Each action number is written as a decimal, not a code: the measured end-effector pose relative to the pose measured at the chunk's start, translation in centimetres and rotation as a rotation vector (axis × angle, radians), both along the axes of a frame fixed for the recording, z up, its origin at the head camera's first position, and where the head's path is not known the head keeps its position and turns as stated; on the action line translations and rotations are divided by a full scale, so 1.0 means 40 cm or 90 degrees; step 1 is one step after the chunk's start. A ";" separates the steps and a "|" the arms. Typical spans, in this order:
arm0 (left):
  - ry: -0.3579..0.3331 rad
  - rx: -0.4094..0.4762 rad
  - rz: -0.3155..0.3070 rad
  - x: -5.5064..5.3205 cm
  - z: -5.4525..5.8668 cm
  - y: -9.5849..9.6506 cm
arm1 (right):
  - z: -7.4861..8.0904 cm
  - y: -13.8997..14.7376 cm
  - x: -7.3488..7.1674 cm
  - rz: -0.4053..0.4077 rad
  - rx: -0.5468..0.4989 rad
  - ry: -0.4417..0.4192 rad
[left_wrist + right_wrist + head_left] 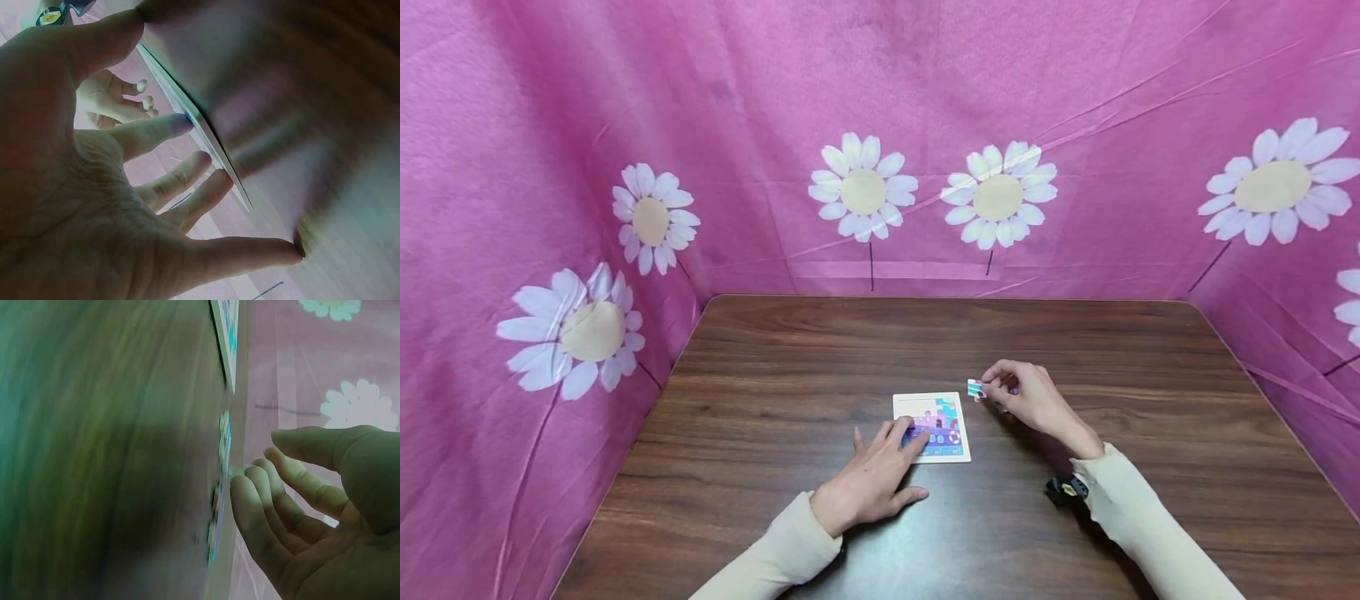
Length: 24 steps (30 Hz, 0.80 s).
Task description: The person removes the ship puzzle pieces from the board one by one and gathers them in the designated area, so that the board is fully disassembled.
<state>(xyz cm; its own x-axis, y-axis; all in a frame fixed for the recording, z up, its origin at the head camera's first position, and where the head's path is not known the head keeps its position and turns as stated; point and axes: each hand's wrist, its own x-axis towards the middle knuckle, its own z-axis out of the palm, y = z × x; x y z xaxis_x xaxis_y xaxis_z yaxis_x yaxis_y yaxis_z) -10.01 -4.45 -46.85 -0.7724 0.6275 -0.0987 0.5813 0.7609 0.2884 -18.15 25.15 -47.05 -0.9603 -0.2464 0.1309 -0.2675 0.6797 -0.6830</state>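
A small jigsaw puzzle (951, 425) in a pale square tray lies mid-table. Its picture is purple, pink and blue, and the upper left part of the tray is bare. My left hand (874, 479) rests with spread fingers on the puzzle's left side, covering part of it. To the right of the tray, my right hand (1033, 398) hovers with loosely bent fingers over loose puzzle pieces (975, 388). In the right wrist view several pieces (225, 440) lie in a row on the table, and I see nothing between thumb and forefinger.
The brown wood-grain table (790, 350) reaches back to a pink cloth (745, 108) printed with white daisies. The cloth also hangs along the left and right sides. A dark strap with a small device (1067, 488) sits at the right wrist.
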 end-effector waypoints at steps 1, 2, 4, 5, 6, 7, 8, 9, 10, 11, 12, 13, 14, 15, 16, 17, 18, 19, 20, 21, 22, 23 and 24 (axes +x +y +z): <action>0.000 0.000 0.000 0.000 -0.001 0.000 | -0.001 -0.008 0.000 0.009 -0.002 -0.003; 0.001 0.000 0.000 -0.001 -0.002 0.000 | -0.002 -0.015 0.001 0.017 -0.003 -0.002; 0.004 -0.001 -0.001 -0.002 -0.003 0.000 | -0.006 -0.029 0.001 0.030 0.000 0.001; 0.006 0.000 -0.001 -0.003 -0.004 0.000 | -0.008 -0.034 0.001 0.035 -0.002 0.001; 0.008 0.000 -0.001 -0.003 -0.004 0.000 | -0.009 -0.040 0.001 0.039 -0.002 0.001; 0.008 0.000 0.000 -0.004 -0.005 0.000 | -0.010 -0.046 0.002 0.043 -0.001 0.002; 0.009 -0.001 -0.001 -0.004 -0.005 0.000 | -0.011 -0.052 0.003 0.048 0.000 0.004; 0.010 -0.002 -0.001 -0.004 -0.006 0.000 | -0.012 -0.058 0.004 0.051 -0.001 0.001; 0.009 -0.003 -0.001 -0.005 -0.006 0.000 | -0.012 -0.064 0.004 0.054 0.000 0.003; 0.008 -0.004 -0.001 -0.005 -0.006 0.000 | -0.013 -0.070 0.005 0.058 0.001 0.003; 0.007 -0.005 -0.001 -0.005 -0.006 0.000 | -0.013 -0.075 0.006 0.064 0.002 0.003; 0.005 -0.005 0.000 -0.005 -0.005 0.000 | -0.014 -0.081 0.007 0.069 0.002 0.001; 0.003 -0.006 -0.001 -0.005 -0.005 0.000 | -0.015 -0.086 0.007 0.074 0.000 -0.002; 0.002 -0.007 0.000 -0.004 -0.004 0.000 | -0.017 -0.091 0.008 0.080 -0.002 -0.005; 0.000 -0.007 0.000 -0.004 -0.003 0.000 | -0.018 -0.095 0.009 0.088 -0.003 -0.005; -0.002 -0.008 0.001 -0.004 -0.002 0.000 | -0.020 -0.099 0.010 0.094 -0.004 -0.009; -0.003 -0.009 0.001 -0.004 -0.001 0.001 | -0.022 -0.102 0.011 0.099 -0.004 -0.010; -0.004 -0.010 0.002 -0.004 0.000 0.001 | -0.024 -0.106 0.012 0.101 -0.002 -0.010; -0.004 -0.011 0.002 -0.003 0.000 0.001 | -0.025 -0.111 0.013 0.104 0.001 -0.008; -0.004 -0.012 0.002 -0.003 0.001 0.002 | -0.027 -0.114 0.014 0.106 0.005 -0.003; -0.002 -0.013 0.002 -0.003 0.001 0.002 | -0.028 -0.118 0.015 0.108 0.010 0.001; 0.000 -0.014 0.001 -0.003 0.001 0.003 | -0.029 -0.122 0.016 0.108 0.016 0.004; 0.003 -0.015 0.000 -0.002 0.002 0.003 | -0.030 -0.125 0.018 0.110 0.020 0.007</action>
<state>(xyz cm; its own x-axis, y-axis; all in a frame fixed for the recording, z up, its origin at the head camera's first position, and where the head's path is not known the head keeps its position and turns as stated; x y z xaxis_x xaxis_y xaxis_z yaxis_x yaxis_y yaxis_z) -10.09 -4.34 -46.79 -0.7732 0.6245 -0.1102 0.5820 0.7678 0.2678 -17.44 20.15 -48.25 -0.9022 -0.4111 0.1304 -0.3886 0.6439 -0.6591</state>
